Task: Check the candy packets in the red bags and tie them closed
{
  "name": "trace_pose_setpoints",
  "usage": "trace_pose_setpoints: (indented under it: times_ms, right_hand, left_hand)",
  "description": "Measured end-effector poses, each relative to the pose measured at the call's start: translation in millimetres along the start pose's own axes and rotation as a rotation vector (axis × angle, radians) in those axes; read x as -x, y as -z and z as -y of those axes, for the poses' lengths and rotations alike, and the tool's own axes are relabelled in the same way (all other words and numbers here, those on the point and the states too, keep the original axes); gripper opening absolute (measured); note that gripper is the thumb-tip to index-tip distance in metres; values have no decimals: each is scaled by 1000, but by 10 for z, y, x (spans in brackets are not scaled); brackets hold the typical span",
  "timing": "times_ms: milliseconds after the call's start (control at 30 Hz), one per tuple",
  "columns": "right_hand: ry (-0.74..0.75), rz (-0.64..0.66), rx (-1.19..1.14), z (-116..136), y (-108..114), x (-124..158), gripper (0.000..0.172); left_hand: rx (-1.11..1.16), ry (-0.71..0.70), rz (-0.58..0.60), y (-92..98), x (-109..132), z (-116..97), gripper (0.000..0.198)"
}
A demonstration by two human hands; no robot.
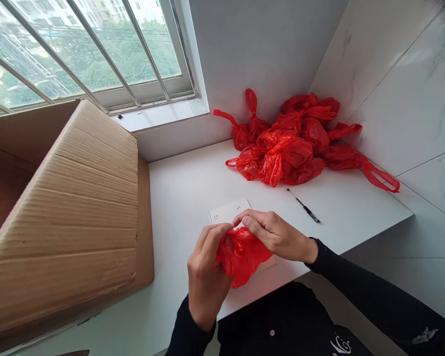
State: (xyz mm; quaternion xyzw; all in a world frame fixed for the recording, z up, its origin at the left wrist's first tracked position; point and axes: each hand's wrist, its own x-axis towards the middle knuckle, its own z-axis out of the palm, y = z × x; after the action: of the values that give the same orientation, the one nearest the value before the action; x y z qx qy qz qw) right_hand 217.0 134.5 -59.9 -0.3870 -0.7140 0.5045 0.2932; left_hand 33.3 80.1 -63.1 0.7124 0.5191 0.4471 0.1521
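Note:
A crumpled red plastic bag (244, 259) is held up between my two hands over the front of the white table. My left hand (207, 267) is closed on its left edge, with thumb and fingers bent toward the top. From the right, my right hand (272, 232) grips the bag's upper edge, its fingertips close to those of the left. Behind and partly beneath the bag lies a sheet of white paper (228, 210) with small handwriting, mostly covered by the hands. Whatever the bag may contain cannot be seen.
Several red plastic bags (291, 143) are heaped at the back corner against the wall. A black pen (307, 210) lies on the white table (174, 198) right of the paper. On the left stands a large open cardboard box (89, 212), below a barred window (133, 49).

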Motion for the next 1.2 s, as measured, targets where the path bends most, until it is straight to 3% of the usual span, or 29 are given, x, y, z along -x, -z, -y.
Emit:
trace_pose_setpoints:
  times_ms: [133,200,367,533,633,733,867,933,1033,1200]
  right_hand:
    - [-36,214,-106,-84,6,-25,30]
    - [-23,233,-124,-97,26,-46,23]
    - [61,-16,-24,-47,60,-44,12]
    - [58,-143,171,-112,106,84,11]
    - [-80,-242,171,-285,204,180,13]
    - [-190,-287,113,-460,293,237,19]
    - [-177,-306,-74,-497,264,206,20]
    - [-151,-308,-200,-436,197,161,18]
    - [-165,-266,-422,-326,90,99,18]
    - [-205,-230,-808,-238,-2,39,26]
  left_hand:
    - [-111,-108,-132,-190,123,179,41]
    - [-106,-105,-167,-224,153,222,39]
    - [-119,-137,-189,-184,173,257,29]
    - [-164,-181,-179,-121,314,312,27]
    - [-196,-66,-206,-29,465,349,19]
    - [-208,233,-212,86,555,342,9]
    - [98,606,-136,123,496,301,24]
    - [253,640,-64,64,439,301,32]
    - [297,568,61,-71,386,312,43]
    - [255,505,19,-236,378,273,44]
